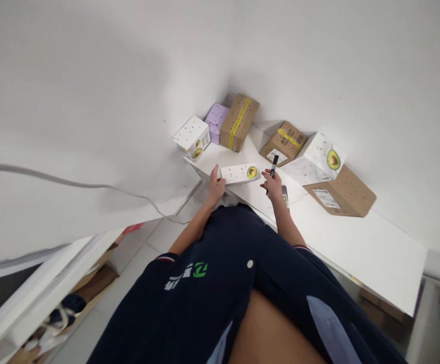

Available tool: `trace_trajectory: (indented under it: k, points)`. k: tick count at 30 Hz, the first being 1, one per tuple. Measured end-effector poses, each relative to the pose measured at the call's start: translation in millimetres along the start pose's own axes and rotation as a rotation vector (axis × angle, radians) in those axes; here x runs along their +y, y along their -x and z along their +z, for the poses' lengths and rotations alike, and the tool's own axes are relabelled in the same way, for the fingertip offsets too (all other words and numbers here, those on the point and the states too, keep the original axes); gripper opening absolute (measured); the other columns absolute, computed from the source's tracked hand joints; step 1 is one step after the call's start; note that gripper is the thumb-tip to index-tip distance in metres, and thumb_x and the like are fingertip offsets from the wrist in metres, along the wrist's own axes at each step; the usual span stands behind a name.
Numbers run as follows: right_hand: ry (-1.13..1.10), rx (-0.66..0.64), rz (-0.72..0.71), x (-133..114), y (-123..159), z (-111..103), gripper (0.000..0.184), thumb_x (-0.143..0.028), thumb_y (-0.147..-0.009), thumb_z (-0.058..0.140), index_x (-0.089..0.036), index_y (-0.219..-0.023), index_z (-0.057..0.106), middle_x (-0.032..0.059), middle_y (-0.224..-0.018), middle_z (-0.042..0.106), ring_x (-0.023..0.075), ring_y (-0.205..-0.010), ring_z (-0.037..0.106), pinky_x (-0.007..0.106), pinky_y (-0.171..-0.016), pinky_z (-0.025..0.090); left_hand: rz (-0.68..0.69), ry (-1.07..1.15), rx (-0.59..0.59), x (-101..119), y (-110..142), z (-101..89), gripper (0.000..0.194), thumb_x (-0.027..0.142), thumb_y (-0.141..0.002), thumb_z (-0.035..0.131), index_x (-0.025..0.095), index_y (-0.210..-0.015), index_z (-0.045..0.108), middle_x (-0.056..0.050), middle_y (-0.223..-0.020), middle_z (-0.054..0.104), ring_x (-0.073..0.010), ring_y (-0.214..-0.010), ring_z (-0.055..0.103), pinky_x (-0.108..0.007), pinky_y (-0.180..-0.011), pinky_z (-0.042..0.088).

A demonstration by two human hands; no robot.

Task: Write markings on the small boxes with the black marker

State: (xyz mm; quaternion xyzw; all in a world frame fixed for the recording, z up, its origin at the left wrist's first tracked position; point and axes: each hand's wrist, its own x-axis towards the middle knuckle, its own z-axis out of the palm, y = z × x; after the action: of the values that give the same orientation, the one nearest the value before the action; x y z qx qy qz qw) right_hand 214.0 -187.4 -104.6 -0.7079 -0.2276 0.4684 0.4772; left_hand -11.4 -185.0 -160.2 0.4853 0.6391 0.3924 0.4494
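My left hand is closed on the left end of a small white box, thumb up along its side. Black marks dot the box, and an avocado picture shows at its right end. In my right hand is a black marker pen, standing nearly upright between the fingers. The fingertips of that hand are close to the box's right end; whether they touch it I cannot tell. A phone-like item lies on the white table beside my right wrist, partly hidden by it.
Along the wall at the back left stand a white avocado box, a purple box and a taped brown carton. To the right are another taped carton, a larger white avocado box and a labelled brown carton. A cable crosses at left.
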Motion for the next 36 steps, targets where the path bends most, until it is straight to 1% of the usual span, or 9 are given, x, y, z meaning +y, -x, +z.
trace_trajectory:
  k: [3, 7, 12, 15, 19, 22, 25, 30, 36]
  points:
    - [0.01, 0.028, 0.003, -1.6, 1.3, 4.5, 0.024, -0.03, -0.074, 0.066, -0.021, -0.095, 0.059, -0.0033, -0.087, 0.064, 0.0032, -0.046, 0.036, 0.022, -0.047, 0.052, 0.032, -0.02, -0.082, -0.1, -1.0, -0.5, 0.085, 0.012, -0.075, 0.065, 0.02, -0.156, 0.04, -0.016, -0.164, 0.039, -0.0294, -0.151, 0.039, -0.042, -0.119, 0.043]
    - [-0.064, 0.081, -0.111, -10.0, -2.7, 5.5, 0.021, -0.041, -0.08, 0.061, -0.023, -0.089, 0.055, -0.0017, -0.087, 0.065, 0.003, -0.044, 0.032, 0.026, -0.053, 0.054, 0.149, -0.171, -0.146, 2.5, 5.7, -5.5, 0.1, 0.018, -0.067, 0.078, 0.019, -0.157, 0.036, -0.019, -0.156, 0.041, -0.0348, -0.149, 0.039, -0.049, -0.121, 0.039]
    - [-0.146, 0.006, -0.216, -33.2, -2.7, 9.1, 0.044, -0.065, -0.087, 0.046, -0.022, -0.083, 0.057, 0.0015, -0.076, 0.061, 0.0124, -0.057, 0.057, 0.03, -0.062, 0.056, 0.081, -0.452, -0.136, 17.0, 17.8, -5.7, 0.093, 0.036, -0.07, 0.084, 0.02, -0.152, 0.045, -0.019, -0.141, 0.05, -0.0389, -0.131, 0.054, -0.05, -0.109, 0.047]
    - [-0.077, -0.012, -0.244, -36.1, 10.7, 21.4, 0.054, -0.071, -0.09, 0.043, -0.021, -0.086, 0.062, -0.002, -0.06, 0.05, 0.0147, -0.057, 0.057, 0.028, -0.059, 0.052, 0.056, -0.585, -0.113, 26.7, 23.8, -1.6, 0.092, 0.044, -0.073, 0.083, 0.019, -0.153, 0.045, -0.021, -0.134, 0.054, -0.0425, -0.125, 0.056, -0.053, -0.105, 0.047]
    - [0.026, -0.135, -0.306, -24.2, 30.7, 41.4, 0.045, -0.063, -0.09, 0.05, -0.021, -0.099, 0.061, -0.0001, -0.069, 0.06, 0.0165, -0.067, 0.063, 0.031, -0.067, 0.055, 0.196, -0.648, -0.064, 25.6, 29.1, 4.0, 0.086, 0.045, -0.074, 0.083, 0.019, -0.149, 0.05, -0.023, -0.142, 0.05, -0.0461, -0.134, 0.047, -0.06, -0.114, 0.037]
    - [0.117, -0.215, -0.424, -12.9, 35.2, 53.0, 0.033, -0.051, -0.083, 0.063, -0.024, -0.099, 0.057, 0.0018, -0.089, 0.066, 0.0173, -0.082, 0.066, 0.035, -0.082, 0.057, 0.359, -0.621, -0.087, 14.9, 29.6, 8.6, 0.067, 0.041, -0.079, 0.079, 0.02, -0.139, 0.058, -0.021, -0.145, 0.05, -0.0423, -0.138, 0.043, -0.059, -0.119, 0.032]
    - [0.183, -0.22, -0.474, -3.3, 31.8, 62.5, 0.023, -0.041, -0.08, 0.062, -0.025, -0.092, 0.051, -0.0007, -0.086, 0.062, 0.0174, -0.082, 0.063, 0.036, -0.085, 0.056, 0.462, -0.592, -0.135, 4.1, 26.9, 12.3, 0.049, 0.035, -0.086, 0.071, 0.019, -0.131, 0.062, -0.02, -0.141, 0.052, -0.039, -0.138, 0.044, -0.057, -0.12, 0.032]
    - [0.225, -0.262, -0.404, 7.9, 25.5, 70.7, 0.012, -0.035, -0.084, 0.052, -0.027, -0.084, 0.044, -0.0028, -0.077, 0.055, 0.0165, -0.076, 0.062, 0.033, -0.08, 0.055, 0.486, -0.557, -0.175, -3.5, 18.7, 12.2, 0.037, 0.03, -0.089, 0.067, 0.019, -0.125, 0.062, -0.019, -0.135, 0.054, -0.0357, -0.136, 0.046, -0.054, -0.12, 0.035]
    - [0.359, -0.28, -0.51, 13.5, 21.7, 68.2, 0.011, -0.037, -0.084, 0.052, -0.026, -0.085, 0.053, -0.0025, -0.075, 0.056, 0.0168, -0.073, 0.056, 0.031, -0.077, 0.052, 0.517, -0.572, -0.204, -4.4, 13.4, 9.7, 0.036, 0.027, -0.087, 0.069, 0.02, -0.122, 0.062, -0.017, -0.135, 0.053, -0.0354, -0.136, 0.045, -0.053, -0.122, 0.034]
